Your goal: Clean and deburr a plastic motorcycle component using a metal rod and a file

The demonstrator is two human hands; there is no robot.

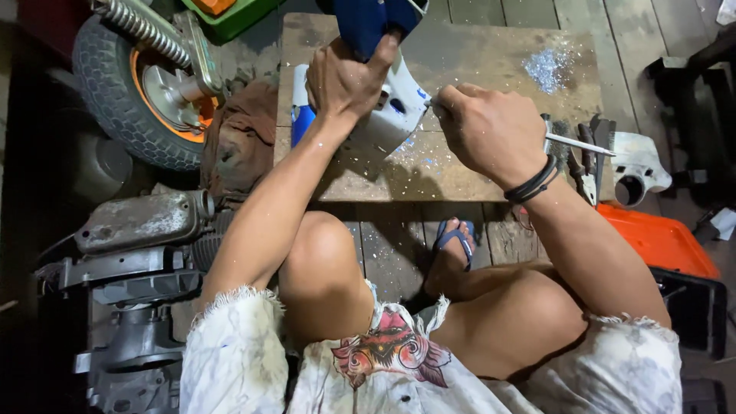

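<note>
A blue and white plastic body panel [387, 115] stands tilted on a low wooden board [460, 54]. My left hand [346, 77] grips its upper blue part and holds it steady. My right hand [491, 130] is closed around a thin metal tool whose tip touches the panel's white edge; the tool's tail [583, 146] sticks out to the right past my wrist. White and blue shavings [548, 67] lie scattered on the board.
A scooter wheel [130, 92] with an orange hub and a spring stands at the upper left. An engine block [138, 261] lies at the left. Pliers and files [586, 157], a white plastic part [636, 165] and an orange tray [659, 241] lie at the right. My sandalled foot [452, 245] rests below the board.
</note>
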